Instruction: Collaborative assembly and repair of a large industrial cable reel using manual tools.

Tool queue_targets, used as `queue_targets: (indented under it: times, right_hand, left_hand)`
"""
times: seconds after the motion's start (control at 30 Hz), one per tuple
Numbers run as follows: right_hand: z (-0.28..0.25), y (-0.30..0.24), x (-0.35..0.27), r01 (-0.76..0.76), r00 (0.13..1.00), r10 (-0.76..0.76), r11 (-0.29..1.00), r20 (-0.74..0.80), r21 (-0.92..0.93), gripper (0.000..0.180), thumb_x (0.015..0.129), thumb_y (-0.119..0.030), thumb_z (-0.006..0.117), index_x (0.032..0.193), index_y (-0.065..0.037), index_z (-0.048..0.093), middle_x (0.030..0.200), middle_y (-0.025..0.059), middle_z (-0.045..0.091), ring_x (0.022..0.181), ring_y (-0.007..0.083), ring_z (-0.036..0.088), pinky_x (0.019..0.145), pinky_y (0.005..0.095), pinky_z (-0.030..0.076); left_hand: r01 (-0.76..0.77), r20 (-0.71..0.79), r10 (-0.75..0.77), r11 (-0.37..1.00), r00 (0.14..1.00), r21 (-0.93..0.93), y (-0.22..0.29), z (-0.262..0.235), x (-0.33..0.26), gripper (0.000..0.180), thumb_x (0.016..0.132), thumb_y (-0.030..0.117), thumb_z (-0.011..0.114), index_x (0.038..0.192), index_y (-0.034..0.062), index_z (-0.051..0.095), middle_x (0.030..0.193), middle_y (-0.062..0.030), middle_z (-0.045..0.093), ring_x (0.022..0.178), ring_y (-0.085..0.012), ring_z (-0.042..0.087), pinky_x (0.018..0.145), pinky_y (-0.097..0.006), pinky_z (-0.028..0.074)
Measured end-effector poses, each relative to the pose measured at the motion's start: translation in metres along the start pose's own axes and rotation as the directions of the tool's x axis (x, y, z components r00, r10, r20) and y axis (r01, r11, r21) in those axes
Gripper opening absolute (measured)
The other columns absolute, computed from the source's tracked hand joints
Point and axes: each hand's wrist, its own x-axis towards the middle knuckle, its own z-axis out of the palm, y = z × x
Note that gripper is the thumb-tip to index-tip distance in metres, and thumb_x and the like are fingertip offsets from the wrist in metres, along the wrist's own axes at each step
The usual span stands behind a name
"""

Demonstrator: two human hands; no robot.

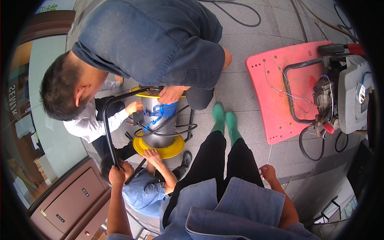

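My left hand (117, 176) is closed round the black tubular handle (106, 124) of a cable reel's frame. The reel has a grey metal drum (157, 141) between yellow discs, the lower yellow disc (173, 151) nearest me. Black cable (186, 129) and a blue strap (168, 109) lie round the drum. At my side hangs my right hand (268, 173), its fingers loosely bent and apart, with nothing visible in it. Other people's hands are at the reel: one hand (170, 95) on the strap, one (134, 107) by a small dark box (138, 117), one (154, 157) on the lower disc.
A person in dark blue (152, 44) bends over the reel; a person in white (96, 126) and one in light blue (144, 192) crouch beside it. At right, a red platform cart (266, 92) stands near a grey machine (356, 96). Cables (256, 18) lie on the tiles.
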Motion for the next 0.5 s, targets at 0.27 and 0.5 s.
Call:
queue_targets:
  times: [0.27,0.5]
  right_hand:
    - [0.003,0.011,0.007,0.066,0.998,-0.065,0.996,-0.018,0.067,0.019,0.079,-0.014,0.051,0.077,0.001,0.064,0.052,0.0102,0.058,0.04,0.0157,0.052,0.04,0.0292,0.041]
    - [0.001,0.006,0.006,0.064,0.998,-0.064,0.997,-0.017,0.044,0.02,0.079,-0.014,0.051,0.077,0.001,0.063,0.052,0.0102,0.058,0.042,0.016,0.054,0.041,0.0293,0.044]
  left_hand:
    - [0.003,0.005,-0.004,1.0,1.0,0.023,-0.001,0.002,0.001,0.02,0.077,0.018,0.058,0.082,-0.0006,0.053,0.082,-0.0217,0.061,0.082,-0.0379,0.059,0.071,-0.045,0.046]
    - [0.002,0.01,-0.002,1.0,1.0,0.003,-0.002,0.002,0.0,0.022,0.079,0.02,0.055,0.081,-0.0015,0.054,0.08,-0.0226,0.06,0.08,-0.0385,0.058,0.071,-0.046,0.045]
